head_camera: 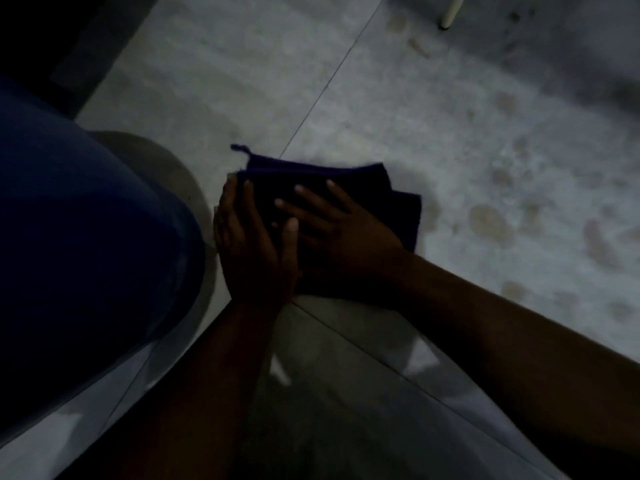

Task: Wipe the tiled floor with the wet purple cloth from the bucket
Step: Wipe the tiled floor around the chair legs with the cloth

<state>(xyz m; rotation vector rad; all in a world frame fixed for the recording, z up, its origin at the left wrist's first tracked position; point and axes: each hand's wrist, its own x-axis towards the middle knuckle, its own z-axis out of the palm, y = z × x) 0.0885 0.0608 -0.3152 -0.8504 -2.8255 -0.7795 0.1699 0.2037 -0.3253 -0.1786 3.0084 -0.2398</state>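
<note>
The folded purple cloth [388, 192] lies flat on the grey tiled floor [450, 133], a small loop sticking out at its far left corner. My right hand [343, 233] presses down on top of it, palm flat and fingers spread. At the cloth's left edge, my left hand [251, 247] cups the side, with its thumb resting across my right fingers. The near part of the cloth is hidden under both hands. No bucket is in view.
My blue-clothed knee [86, 237] fills the left side. A white furniture leg [450, 12] stands at the top right. Brownish stains and damp patches [488, 220] mark the tiles to the right. A dark wall edge [69, 46] runs along the upper left.
</note>
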